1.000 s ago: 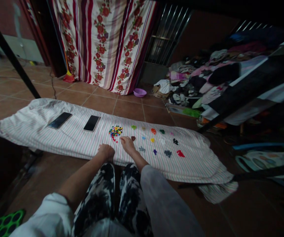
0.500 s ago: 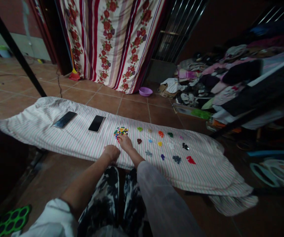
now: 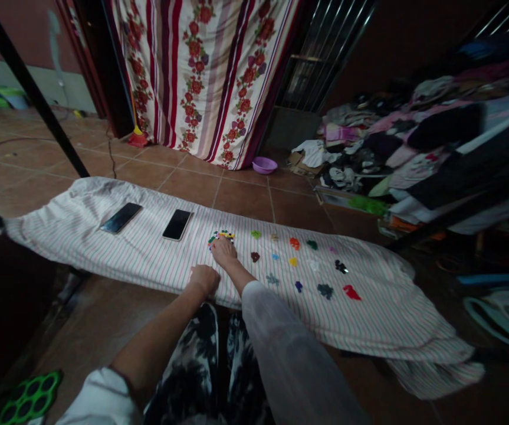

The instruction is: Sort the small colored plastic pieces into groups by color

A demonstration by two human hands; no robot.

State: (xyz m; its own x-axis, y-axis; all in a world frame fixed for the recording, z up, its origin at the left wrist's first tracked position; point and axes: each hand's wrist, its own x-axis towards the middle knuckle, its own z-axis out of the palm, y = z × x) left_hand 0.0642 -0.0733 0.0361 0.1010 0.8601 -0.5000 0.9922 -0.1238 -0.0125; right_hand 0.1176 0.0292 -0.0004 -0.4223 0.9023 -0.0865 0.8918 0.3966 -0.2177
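My right hand [image 3: 225, 252] reaches down onto a mixed pile of small coloured pieces [image 3: 226, 235], covering most of it. Its fingers are pressed together, and whatever they pinch is hidden. Just nearer to me, my left hand [image 3: 204, 278] rests on the striped cloth [image 3: 148, 260] with its fingers curled in; anything inside is out of sight. Right of the mixed pile lie several small heaps sorted by colour, among them light green pieces [image 3: 255, 234], brown pieces [image 3: 255, 257], orange pieces [image 3: 295, 243], black pieces [image 3: 341, 267] and red pieces [image 3: 351, 292].
Two phones, one dark [image 3: 121, 218] and one light-edged [image 3: 177, 225], lie on the cloth to the left. Behind the cloth, a purple basin [image 3: 265, 165] stands on the tiled floor. Clothes [image 3: 382, 141] are heaped at the right. Dark poles [image 3: 37, 94] rise near the cloth's ends.
The view has shifted slightly, so everything sits a little farther right. My right hand now covers more of the mixed pile. My left hand stays by the cloth's near edge.
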